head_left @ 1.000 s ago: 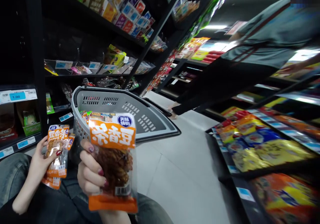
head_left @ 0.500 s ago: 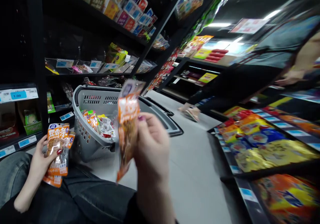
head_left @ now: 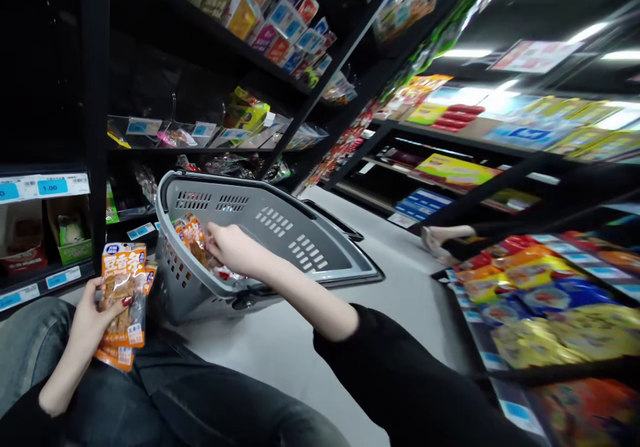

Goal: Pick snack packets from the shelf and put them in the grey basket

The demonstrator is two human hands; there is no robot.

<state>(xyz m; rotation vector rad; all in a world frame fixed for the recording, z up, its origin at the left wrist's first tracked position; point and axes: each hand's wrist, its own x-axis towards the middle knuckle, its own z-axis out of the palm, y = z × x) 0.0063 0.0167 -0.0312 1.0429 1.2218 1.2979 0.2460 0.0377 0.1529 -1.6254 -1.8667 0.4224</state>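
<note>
My left hand point(head_left: 97, 317) is closed around several orange-and-clear snack packets point(head_left: 123, 294), fanned a little and held upright above my left leg. Inside the grey shopping basket point(head_left: 240, 200), my right hand point(head_left: 230, 247) has its fingers closed on the edge of another orange snack packet point(head_left: 199, 250), near the basket's left end. More small packets lie under and around that hand, partly hidden by it and by the basket wall. The basket stands on the floor, its perforated side towards me.
Dark shelves point(head_left: 200, 40) with packaged snacks and price tags point(head_left: 143, 126) rise behind the basket. At the right is a low rack of colourful bags point(head_left: 550, 300). A person's foot point(head_left: 445, 237) is on the floor beyond it. My bent legs point(head_left: 215, 394) are in front.
My right hand has carried its packet from in front of me forward and down into the basket. My left hand keeps its packets. The other person has mostly moved out of view at right.
</note>
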